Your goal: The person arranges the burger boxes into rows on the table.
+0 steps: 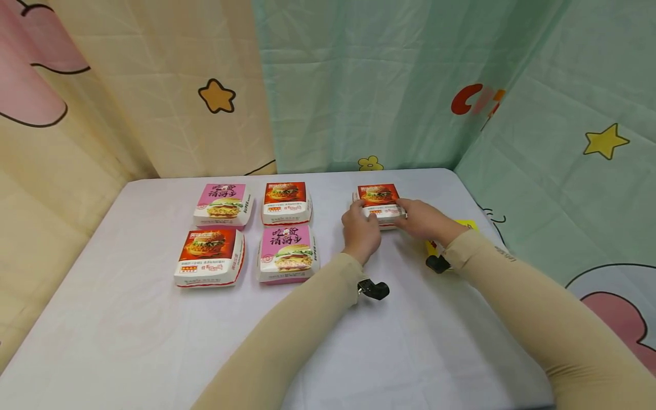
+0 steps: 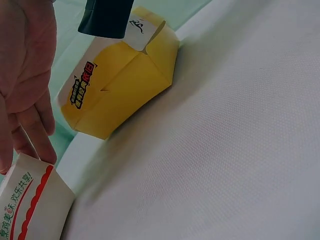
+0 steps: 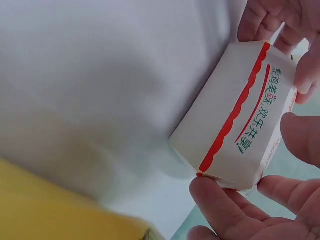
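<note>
A red-and-white burger box [image 1: 378, 195] rests at the back right of the white table, with a hand at each side. My left hand [image 1: 361, 233] grips its left side, thumb toward the front edge. On the opposite side my right hand [image 1: 424, 220] holds the box with its fingers along the end wall. In the right wrist view the white side of the burger box [image 3: 237, 112] lies between both hands, its base on or close to the cloth. Behind my right wrist stands a yellow box [image 2: 127, 82], partly hidden in the head view.
To the left stand two pink burger boxes [image 1: 223, 204] [image 1: 288, 250] and two more red-and-white boxes [image 1: 285, 199] [image 1: 209, 256], in two rows. The white table [image 1: 128, 341] ends at patterned curtains [image 1: 353, 85] behind and at the right. Black camera mounts [image 1: 375, 289] sit at the wrists.
</note>
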### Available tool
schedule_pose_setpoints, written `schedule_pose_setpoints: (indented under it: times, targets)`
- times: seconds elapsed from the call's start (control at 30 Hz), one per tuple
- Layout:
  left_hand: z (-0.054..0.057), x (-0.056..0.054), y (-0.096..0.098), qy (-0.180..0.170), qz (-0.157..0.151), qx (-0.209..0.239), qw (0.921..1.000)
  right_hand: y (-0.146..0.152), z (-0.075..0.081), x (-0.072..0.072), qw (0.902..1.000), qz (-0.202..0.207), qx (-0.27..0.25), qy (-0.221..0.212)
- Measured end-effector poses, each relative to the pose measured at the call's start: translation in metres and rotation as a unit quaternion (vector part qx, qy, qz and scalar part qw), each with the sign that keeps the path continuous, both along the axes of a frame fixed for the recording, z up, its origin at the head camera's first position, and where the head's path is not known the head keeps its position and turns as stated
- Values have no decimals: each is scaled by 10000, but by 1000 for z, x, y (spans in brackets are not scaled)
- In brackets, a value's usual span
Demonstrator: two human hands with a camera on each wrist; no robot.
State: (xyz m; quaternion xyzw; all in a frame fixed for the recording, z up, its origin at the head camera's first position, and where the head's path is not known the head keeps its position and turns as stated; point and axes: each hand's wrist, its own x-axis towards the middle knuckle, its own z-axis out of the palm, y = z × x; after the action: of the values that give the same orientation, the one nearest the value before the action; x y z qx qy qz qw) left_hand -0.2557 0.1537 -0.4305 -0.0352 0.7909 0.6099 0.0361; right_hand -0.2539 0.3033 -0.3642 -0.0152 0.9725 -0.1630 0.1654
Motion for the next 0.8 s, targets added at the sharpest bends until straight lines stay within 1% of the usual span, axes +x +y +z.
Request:
schedule_pose_setpoints:
  times: [0.13,0.33,0.47,0.67,0.8]
  targets:
    - [-3,-2,-2,68,151,-109,9998,-5,-4,1,9996,-176,-189,69]
    - [-7,-3,-5,146,254,-127,9995,-11,-13,-1,9979,-284,-422,392]
    - [-8,-4,-8,119,232,-31,9997,-14,-20,-1,9962,-393,-569,534]
    - [-9,-6,-12,113,180,218,9995,-20,-28,-2,9941,-585,-741,541]
    - [-11,-6,-14,106,193,271,9994,-22,-32,-3,9914,-732,-937,550]
